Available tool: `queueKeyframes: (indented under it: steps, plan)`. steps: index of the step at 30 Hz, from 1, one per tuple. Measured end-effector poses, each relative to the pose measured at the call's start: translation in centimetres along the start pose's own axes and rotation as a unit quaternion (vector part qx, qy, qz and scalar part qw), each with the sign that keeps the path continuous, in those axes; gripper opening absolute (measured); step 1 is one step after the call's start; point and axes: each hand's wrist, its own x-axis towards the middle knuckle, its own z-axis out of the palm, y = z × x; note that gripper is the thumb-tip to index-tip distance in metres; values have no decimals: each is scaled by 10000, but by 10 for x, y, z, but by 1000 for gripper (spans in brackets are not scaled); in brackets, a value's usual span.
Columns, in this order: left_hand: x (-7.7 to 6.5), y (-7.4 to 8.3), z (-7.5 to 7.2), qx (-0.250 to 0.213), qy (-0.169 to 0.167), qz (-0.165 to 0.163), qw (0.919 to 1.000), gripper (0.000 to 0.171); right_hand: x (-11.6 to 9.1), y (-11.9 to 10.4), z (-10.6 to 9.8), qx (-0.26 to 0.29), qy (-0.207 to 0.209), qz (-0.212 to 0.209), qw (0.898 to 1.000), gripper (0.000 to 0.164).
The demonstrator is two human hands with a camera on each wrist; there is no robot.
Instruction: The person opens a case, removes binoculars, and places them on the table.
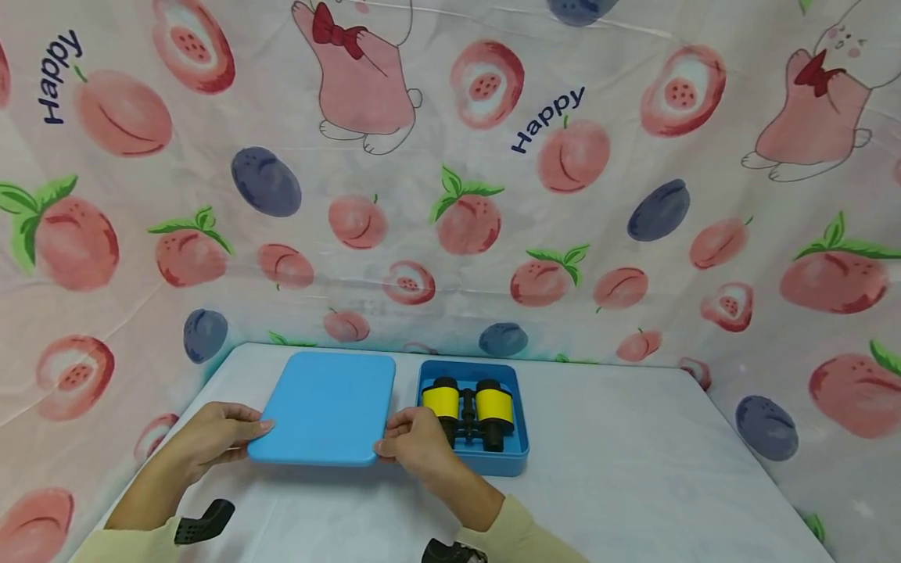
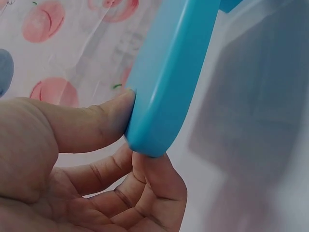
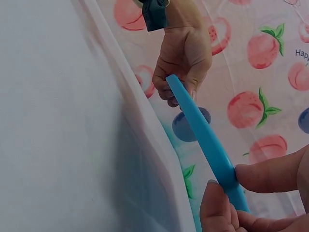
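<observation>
Both hands hold a flat blue lid (image 1: 324, 407) above the white table. My left hand (image 1: 218, 434) pinches its left edge, thumb on top and fingers beneath, as the left wrist view shows close on the lid's rounded edge (image 2: 166, 96). At the opposite edge my right hand (image 1: 418, 446) pinches the lid, seen side-on as a thin blue strip (image 3: 205, 137) in the right wrist view. Just beyond the right hand sits an uncovered blue box (image 1: 521, 446). Yellow and black toy binoculars (image 1: 495, 407) lie in it, their lower left part hidden by that hand.
The box stands on a table with a white cover (image 1: 633, 453). Behind and beside the table hangs a cloth (image 1: 422, 172) printed with peaches, plums and rabbits. The lid casts a shadow on the table cover. Dark straps (image 1: 204, 522) sit at both wrists.
</observation>
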Motion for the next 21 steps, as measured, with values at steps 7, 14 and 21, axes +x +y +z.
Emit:
queueKeyframes:
  steps: [7,14,21]
  plan:
    - [3,-7,-6,53,13,-60,10000,37,0,2,11,-58,36,-15,10000,27]
    - [4,-9,-12,123,22,-157,9998,37,3,3,19,-105,1,69,9999,28]
    - [5,-13,-16,146,-20,-299,9994,37,5,4,27,-316,-13,200,9993,29]
